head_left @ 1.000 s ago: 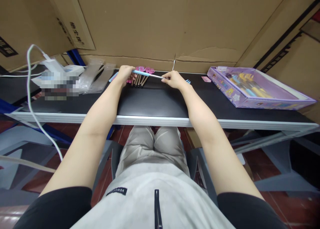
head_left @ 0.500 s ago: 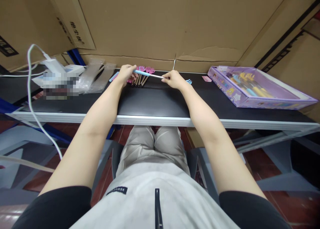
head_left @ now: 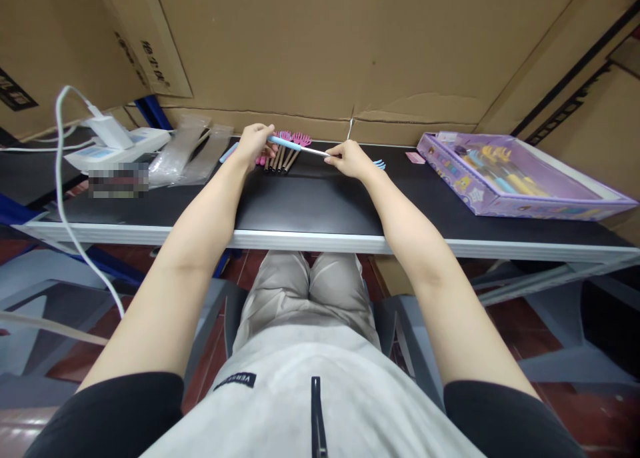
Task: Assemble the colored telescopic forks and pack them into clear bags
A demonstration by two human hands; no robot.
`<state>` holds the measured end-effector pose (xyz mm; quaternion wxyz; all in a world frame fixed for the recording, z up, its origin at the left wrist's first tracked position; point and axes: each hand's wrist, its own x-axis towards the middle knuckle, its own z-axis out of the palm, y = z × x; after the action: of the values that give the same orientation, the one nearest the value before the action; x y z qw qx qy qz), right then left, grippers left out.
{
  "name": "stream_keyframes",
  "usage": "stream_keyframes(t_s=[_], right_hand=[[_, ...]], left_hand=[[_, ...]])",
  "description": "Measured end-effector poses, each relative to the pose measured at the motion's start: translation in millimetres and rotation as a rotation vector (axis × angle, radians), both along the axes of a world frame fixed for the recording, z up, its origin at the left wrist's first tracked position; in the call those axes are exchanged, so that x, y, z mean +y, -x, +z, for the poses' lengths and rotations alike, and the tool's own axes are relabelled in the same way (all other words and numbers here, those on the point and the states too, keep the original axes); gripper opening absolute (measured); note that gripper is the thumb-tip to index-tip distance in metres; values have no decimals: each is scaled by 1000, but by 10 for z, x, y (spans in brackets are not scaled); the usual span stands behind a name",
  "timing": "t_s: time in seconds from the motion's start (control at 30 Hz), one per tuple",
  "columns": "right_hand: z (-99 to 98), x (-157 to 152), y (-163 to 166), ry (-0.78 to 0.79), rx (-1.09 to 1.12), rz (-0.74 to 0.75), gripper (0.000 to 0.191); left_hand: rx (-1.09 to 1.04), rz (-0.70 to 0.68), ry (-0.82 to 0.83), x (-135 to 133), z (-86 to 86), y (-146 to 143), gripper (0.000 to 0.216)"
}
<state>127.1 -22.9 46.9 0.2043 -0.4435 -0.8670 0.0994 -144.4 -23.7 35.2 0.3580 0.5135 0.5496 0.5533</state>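
Both hands hold one thin blue-and-white stick (head_left: 295,147) level above the far part of the black table (head_left: 310,205). My left hand (head_left: 254,145) is closed round its blue end. My right hand (head_left: 347,160) pinches its white end. Under the stick lies a row of several brown sticks with pink hand-shaped tips (head_left: 286,153). A blue forked tip (head_left: 380,165) shows just behind my right hand.
A purple toy box (head_left: 505,175) lies at the right. Clear plastic sleeves (head_left: 187,153), a white device (head_left: 117,150) and a white cable (head_left: 63,198) sit at the left. Cardboard boxes (head_left: 320,45) wall off the back. Plastic chairs stand under the table.
Both hands and the stick have stayed in almost the same place; the view has shifted slightly.
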Motion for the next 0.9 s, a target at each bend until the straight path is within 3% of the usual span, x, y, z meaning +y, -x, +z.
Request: stream_keyframes(t_s=[0.23,0.5,0.9], right_hand=[[-55,55,18,33,115,79,35],[-41,-19,88,-27,86,80,34],[-8,19,93,-92,-12,-18,31]], left_hand=[[-67,-3,26,-67,50,-39,23],[-38,-32,17,-208,118,-225,29],[-107,102,-27,-65,55,-204,31]])
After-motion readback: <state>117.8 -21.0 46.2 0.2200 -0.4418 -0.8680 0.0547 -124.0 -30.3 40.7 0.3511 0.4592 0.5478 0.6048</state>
